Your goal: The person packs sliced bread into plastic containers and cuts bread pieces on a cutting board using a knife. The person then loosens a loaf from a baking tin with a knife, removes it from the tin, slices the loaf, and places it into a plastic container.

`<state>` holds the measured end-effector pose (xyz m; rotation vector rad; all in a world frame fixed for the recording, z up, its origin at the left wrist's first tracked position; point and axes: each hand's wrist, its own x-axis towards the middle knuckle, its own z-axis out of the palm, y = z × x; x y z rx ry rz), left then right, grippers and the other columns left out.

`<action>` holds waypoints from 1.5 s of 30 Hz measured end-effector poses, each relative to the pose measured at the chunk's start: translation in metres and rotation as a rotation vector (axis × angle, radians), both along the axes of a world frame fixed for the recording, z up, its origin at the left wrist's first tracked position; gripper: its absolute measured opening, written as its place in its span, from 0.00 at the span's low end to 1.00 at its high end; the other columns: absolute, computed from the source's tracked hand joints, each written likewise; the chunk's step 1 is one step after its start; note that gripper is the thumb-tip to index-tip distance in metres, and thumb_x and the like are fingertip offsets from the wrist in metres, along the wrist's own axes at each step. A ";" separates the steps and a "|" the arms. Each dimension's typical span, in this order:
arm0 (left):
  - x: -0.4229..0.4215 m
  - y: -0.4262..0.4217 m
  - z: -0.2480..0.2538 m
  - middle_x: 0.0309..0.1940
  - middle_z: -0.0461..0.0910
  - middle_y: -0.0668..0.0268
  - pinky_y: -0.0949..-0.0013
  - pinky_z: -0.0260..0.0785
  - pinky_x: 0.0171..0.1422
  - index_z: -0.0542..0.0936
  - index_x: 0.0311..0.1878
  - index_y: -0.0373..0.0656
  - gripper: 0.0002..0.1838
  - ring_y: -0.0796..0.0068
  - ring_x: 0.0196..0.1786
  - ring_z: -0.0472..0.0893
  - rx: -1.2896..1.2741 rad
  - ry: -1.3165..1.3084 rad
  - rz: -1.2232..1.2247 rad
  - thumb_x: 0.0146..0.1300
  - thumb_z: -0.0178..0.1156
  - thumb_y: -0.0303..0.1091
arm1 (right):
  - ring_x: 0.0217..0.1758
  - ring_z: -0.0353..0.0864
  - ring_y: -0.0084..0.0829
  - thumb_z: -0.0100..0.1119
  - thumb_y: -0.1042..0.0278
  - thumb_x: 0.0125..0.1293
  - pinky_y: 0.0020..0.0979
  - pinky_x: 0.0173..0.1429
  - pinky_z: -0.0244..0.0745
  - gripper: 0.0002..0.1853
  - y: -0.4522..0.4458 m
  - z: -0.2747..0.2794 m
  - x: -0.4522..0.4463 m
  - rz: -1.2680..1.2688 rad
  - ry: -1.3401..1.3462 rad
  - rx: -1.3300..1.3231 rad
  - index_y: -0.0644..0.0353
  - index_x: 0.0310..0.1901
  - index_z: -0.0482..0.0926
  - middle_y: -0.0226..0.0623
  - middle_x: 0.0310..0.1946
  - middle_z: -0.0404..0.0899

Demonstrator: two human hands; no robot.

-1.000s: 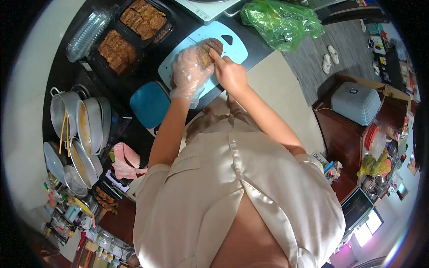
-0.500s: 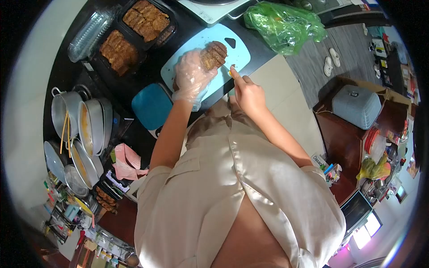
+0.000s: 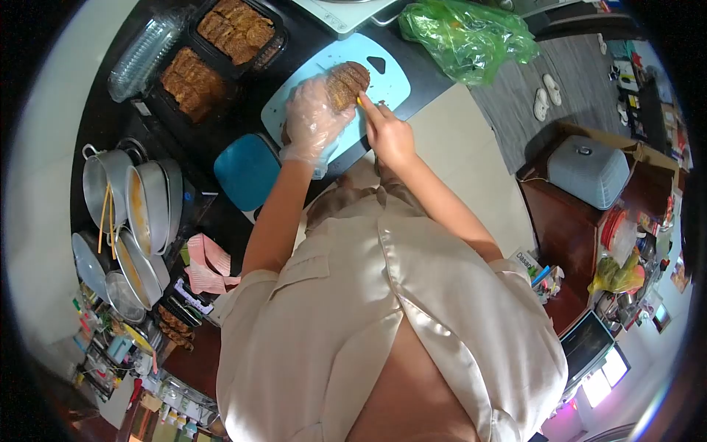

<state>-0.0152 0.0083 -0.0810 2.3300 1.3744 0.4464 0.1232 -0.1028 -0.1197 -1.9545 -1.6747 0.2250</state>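
On the light blue cutting board lies a brown baked loaf with slice cuts across its far right end. My left hand, in a clear plastic glove, is closed around the near part of the loaf and presses it to the board. My bare right hand grips a knife, of which a bit of yellow handle shows; its blade is at the loaf's right side, mostly out of sight. A few dark crumbs dot the board.
Black trays of cut brown loaf and a clear plastic lid stand at the upper left. A green plastic bag lies right of the white cooker. Metal pots and a blue board are to the left.
My right hand has moved left and up with the knife, from the board's near edge to against the loaf. My left hand keeps its hold on the loaf.
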 end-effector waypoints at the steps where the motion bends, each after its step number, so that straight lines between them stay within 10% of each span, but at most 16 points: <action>1: 0.000 0.001 0.003 0.50 0.78 0.50 0.49 0.71 0.59 0.74 0.57 0.38 0.37 0.48 0.55 0.77 -0.012 -0.002 -0.015 0.46 0.72 0.48 | 0.24 0.80 0.43 0.59 0.73 0.61 0.42 0.29 0.78 0.31 -0.009 0.003 0.003 -0.002 0.002 -0.048 0.45 0.68 0.72 0.38 0.31 0.79; 25: -0.027 -0.018 0.009 0.52 0.76 0.48 0.50 0.70 0.61 0.69 0.62 0.36 0.45 0.47 0.56 0.76 0.046 -0.103 0.004 0.44 0.77 0.47 | 0.23 0.77 0.40 0.58 0.73 0.63 0.40 0.28 0.76 0.29 -0.027 0.050 0.000 0.050 0.060 -0.048 0.45 0.67 0.73 0.36 0.28 0.75; 45: -0.010 -0.009 -0.005 0.45 0.78 0.55 0.46 0.69 0.55 0.75 0.49 0.44 0.30 0.49 0.53 0.76 0.079 -0.022 0.062 0.44 0.72 0.46 | 0.27 0.83 0.49 0.57 0.70 0.61 0.46 0.33 0.79 0.29 0.030 0.053 -0.029 0.015 -0.052 -0.173 0.51 0.66 0.72 0.46 0.32 0.81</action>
